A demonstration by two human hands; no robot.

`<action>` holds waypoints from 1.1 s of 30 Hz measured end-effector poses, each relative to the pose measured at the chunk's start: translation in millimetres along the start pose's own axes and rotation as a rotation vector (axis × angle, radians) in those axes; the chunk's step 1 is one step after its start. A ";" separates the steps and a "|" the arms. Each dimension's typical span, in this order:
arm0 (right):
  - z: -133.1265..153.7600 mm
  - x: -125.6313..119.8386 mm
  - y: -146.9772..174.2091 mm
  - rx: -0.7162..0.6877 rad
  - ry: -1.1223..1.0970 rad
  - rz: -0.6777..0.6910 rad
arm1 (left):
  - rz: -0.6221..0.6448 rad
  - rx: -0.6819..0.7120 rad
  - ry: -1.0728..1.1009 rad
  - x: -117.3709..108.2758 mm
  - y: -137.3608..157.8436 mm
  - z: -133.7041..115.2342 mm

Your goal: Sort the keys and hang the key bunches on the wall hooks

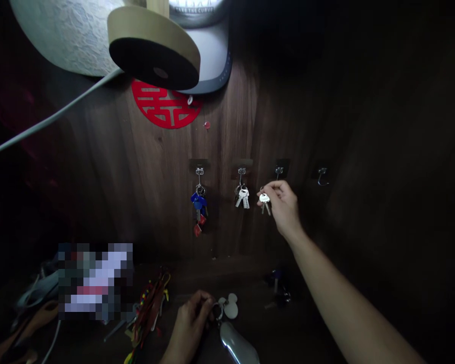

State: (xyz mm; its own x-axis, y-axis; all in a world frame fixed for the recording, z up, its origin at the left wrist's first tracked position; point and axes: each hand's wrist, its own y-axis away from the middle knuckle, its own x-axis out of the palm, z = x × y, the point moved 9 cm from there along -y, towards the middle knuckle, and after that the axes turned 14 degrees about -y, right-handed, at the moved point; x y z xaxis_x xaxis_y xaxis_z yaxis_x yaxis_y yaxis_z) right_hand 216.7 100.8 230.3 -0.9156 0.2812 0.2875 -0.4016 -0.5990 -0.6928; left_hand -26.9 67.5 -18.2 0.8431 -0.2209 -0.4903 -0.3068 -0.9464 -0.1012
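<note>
Lowest in view, the left hand (189,323) pinches a key ring (217,309) bearing a white mouse-head charm (229,306) and a silvery fob (237,344) on the dark shelf (307,333). Higher up, the right hand (284,205) grips a silver key bunch (264,200), blades hanging straight down, just below the third hook (278,172). Neighbouring hooks carry blue-tagged keys (199,207) and silver keys (242,196). Above, a cap (212,55) reads partly "THE CURVE".

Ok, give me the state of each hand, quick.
Left hand: closed on a key ring down on the shelf.
Right hand: pinching a silver key just below the third hook.
</note>
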 end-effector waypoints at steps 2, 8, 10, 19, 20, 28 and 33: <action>2.1 7.8 -10.5 -0.023 0.050 0.031 | 0.004 -0.002 -0.009 0.8 -0.6 1.6; -1.0 39.2 -23.7 0.004 0.154 0.151 | -0.004 0.014 -0.014 -0.9 0.9 -1.3; -5.3 42.5 -27.1 0.019 0.178 0.147 | 0.010 0.016 -0.015 -0.2 0.5 -1.9; -18.1 33.7 -22.2 -0.049 0.292 0.154 | 0.024 0.020 -0.035 2.3 -1.7 3.3; -19.9 31.3 -18.5 -0.030 0.271 0.145 | 0.022 0.022 -0.038 1.8 -1.3 2.7; -34.6 14.2 16.4 0.112 0.137 0.079 | 0.022 0.022 -0.054 -0.8 -0.1 -1.1; -48.9 1.4 41.5 0.175 0.075 0.037 | 0.029 0.006 -0.074 -3.3 2.5 -5.9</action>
State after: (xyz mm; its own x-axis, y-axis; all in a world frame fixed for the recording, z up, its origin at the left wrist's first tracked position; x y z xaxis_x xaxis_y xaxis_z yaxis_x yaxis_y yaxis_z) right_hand 199.9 113.0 169.6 -0.9283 0.3075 0.2091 -0.3711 -0.7298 -0.5742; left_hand -27.9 64.5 -11.7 0.7986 -0.2303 -0.5561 -0.3339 -0.9382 -0.0910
